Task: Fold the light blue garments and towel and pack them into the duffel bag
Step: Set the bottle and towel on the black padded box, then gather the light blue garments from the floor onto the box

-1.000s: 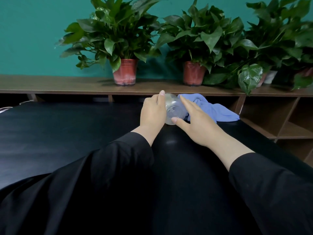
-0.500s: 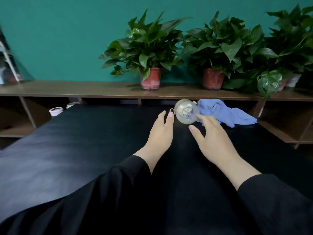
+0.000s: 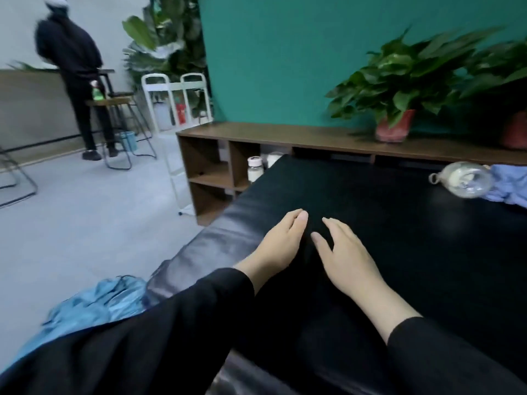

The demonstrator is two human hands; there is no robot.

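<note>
Both hands out over the black table (image 3: 370,201), palms down, side by side near its left edge. The left hand (image 3: 281,246) lies relaxed with fingers together, grip holding nothing; the right hand (image 3: 346,256) is spread a little, thumb out, its grip empty too. Whether the palms touch the top I can't tell.

The top is smooth, dark, faintly glossy, with a padded, rounded left edge that catches the light. Wide bare room runs ahead of the hands to the far edge.

At the far right corner a clear rounded jar (image 3: 463,179) lies on its side, small loop at one end, touching a crumpled blue cloth (image 3: 510,185) that runs off the frame.

Below the near left edge, on the grey floor (image 3: 85,212), sits a heap of light blue fabric (image 3: 97,302), shiny and wrinkled, blurred.

Beyond the far edge stands a brown wooden shelf (image 3: 285,135) carrying a leafy plant (image 3: 399,81) in a red pot.
</note>
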